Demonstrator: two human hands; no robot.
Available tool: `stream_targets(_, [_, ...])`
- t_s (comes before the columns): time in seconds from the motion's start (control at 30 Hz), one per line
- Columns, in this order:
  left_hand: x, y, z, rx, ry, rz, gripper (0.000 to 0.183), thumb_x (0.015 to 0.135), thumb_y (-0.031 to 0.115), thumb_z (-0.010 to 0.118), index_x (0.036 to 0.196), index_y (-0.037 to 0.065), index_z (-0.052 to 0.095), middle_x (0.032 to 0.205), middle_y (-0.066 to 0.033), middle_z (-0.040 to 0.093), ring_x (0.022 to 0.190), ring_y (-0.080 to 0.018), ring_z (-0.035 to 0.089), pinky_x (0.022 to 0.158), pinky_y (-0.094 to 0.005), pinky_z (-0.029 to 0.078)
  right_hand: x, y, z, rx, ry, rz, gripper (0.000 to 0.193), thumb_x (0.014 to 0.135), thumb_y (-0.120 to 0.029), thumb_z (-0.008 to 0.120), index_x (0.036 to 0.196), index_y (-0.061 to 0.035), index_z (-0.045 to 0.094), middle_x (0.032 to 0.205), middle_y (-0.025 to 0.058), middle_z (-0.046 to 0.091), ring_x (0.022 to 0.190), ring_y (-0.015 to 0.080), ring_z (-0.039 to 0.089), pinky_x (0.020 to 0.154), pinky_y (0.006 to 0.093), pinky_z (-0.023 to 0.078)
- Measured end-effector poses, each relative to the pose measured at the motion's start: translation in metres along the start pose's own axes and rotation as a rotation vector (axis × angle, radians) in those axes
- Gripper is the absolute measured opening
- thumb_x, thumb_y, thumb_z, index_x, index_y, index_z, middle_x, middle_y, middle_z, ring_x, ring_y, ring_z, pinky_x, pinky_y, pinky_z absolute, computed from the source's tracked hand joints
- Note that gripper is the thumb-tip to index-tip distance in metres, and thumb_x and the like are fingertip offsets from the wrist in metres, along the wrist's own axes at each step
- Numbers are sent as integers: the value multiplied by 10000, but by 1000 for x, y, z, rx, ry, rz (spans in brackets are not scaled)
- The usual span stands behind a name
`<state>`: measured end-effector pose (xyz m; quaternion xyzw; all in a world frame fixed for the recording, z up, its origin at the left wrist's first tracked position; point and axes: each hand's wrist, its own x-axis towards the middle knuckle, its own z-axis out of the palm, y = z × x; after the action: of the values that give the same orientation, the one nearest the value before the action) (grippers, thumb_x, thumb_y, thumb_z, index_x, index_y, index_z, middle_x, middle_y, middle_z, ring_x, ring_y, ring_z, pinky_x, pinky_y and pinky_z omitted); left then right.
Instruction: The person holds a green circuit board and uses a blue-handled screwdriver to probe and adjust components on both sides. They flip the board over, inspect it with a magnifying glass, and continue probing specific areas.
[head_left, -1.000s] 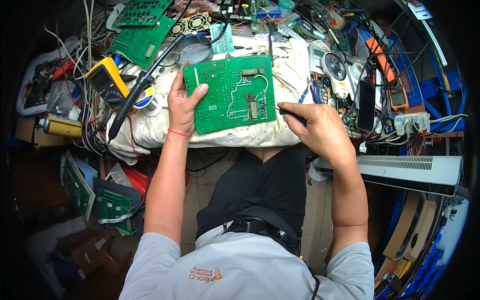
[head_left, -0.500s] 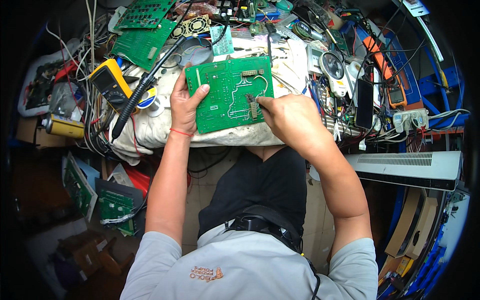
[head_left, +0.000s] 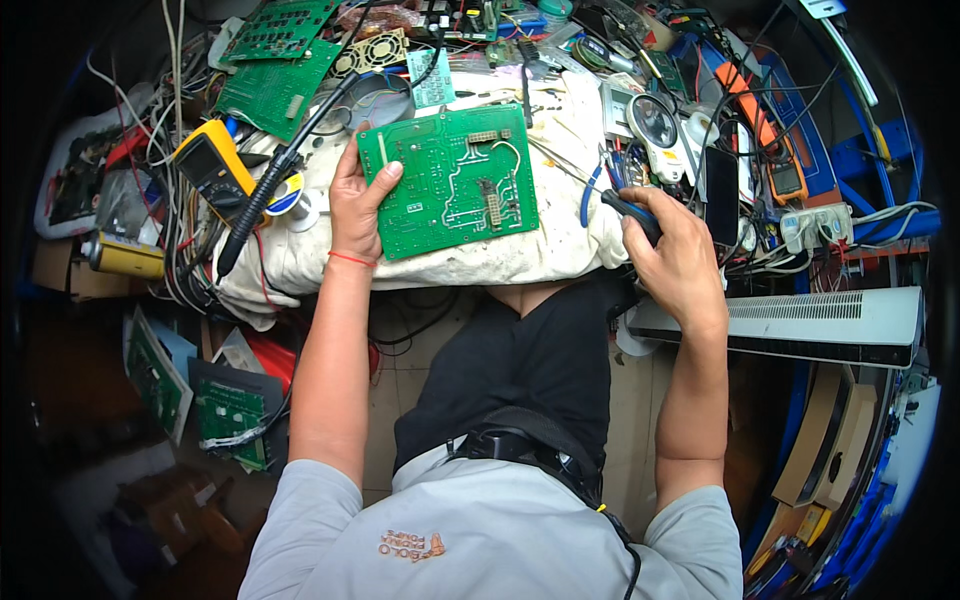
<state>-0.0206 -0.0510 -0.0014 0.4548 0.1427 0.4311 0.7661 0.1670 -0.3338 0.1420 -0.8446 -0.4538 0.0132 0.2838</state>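
Observation:
My left hand [head_left: 362, 205] grips the left edge of a green circuit board [head_left: 430, 185], its thumb lying on the face. The board is tilted up above the cloth-covered bench, showing solder points, pale wires and two pin connectors. To the right of the board, my right hand [head_left: 680, 250] is closed around a dark-handled tool [head_left: 636, 216] at the bench's front edge. The tool's exact kind is unclear. A curved blue handle [head_left: 588, 200] lies just left of it.
A yellow multimeter [head_left: 213, 168] and a solder spool [head_left: 297, 205] are on the left, beside a black flexible arm [head_left: 265, 190]. More green boards [head_left: 275, 90] are piled behind. A magnifier [head_left: 655, 125], a phone [head_left: 721, 190] and tangled cables crowd the right.
My right hand has left the board's lower connector, moved right and closed on the dark-handled tool. The board, still in my left hand, has shifted slightly left.

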Motion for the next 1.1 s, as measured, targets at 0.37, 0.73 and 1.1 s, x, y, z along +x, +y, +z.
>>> stream_targets(0.37, [4, -1, -6, -50, -14, -26, 735, 901, -67, 728, 1550, -19, 384, 1343, -119, 632, 1166, -201, 650, 1031, -337, 536, 3, 20, 92, -141, 161, -133, 289, 922, -147, 691, 1186, -89, 588, 942, 153, 658, 828, 376, 665, 739, 496, 546])
stream_targets(0.73, [5, -1, -6, -48, -15, -33, 737, 900, -61, 733, 1552, -6, 393, 1371, -113, 618, 1179, -203, 645, 1035, -341, 535, 60, 43, 108, -388, 137, -215, 209, 860, -159, 755, 1042, -62, 722, 969, 125, 678, 966, 340, 664, 806, 436, 556])
stream_targets(1.1, [5, -1, -7, -78, -11, -34, 730, 906, -69, 728, 1552, -3, 394, 1347, -112, 631, 1169, -198, 650, 1027, -341, 545, 23, 6, 92, 698, 136, 184, 212, 938, -132, 786, 1077, -2, 694, 891, 43, 715, 778, 95, 626, 698, 269, 517])
